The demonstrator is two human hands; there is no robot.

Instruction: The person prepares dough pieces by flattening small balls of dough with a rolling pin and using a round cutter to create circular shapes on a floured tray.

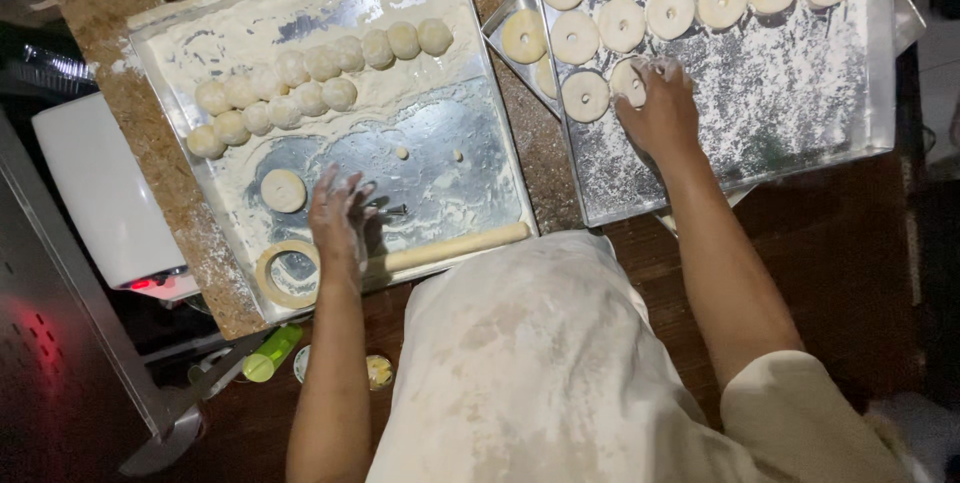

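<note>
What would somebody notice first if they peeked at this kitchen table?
Probably the rows of ring-shaped dough pieces on the floured metal tray at the upper right, where the right hand is setting one down. Next, the two lines of round dough balls on the left tray, with the floury left hand near a wooden rolling pin.

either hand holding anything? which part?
Right hand rests its fingertips on the edge of a dough ring on the floured tray; a full grip cannot be told. Left hand is open, holding nothing.
</note>
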